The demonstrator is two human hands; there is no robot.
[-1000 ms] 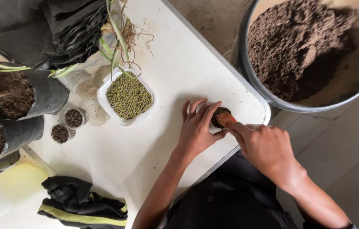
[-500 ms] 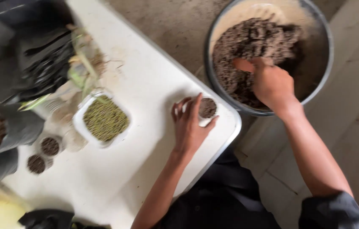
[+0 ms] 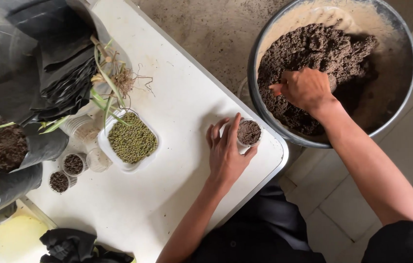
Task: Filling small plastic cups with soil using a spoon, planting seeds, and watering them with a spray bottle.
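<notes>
Head view, fingers [image 3: 226,131] cupping soil cup [image 3: 249,132]

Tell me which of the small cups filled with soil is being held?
The small cup at the table's right corner: the left hand wraps around it. The two other soil-filled cups stand untouched far left, beside the tray of green beans.

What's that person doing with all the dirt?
A person is filling a little cup with soil. Their left hand holds the small clear cup steady near the corner of the white table, and it already has soil in it. Their right hand is dug into the soil pile in the big metal basin on the floor. A tray of green seeds and two more filled cups sit further along the table.
</notes>
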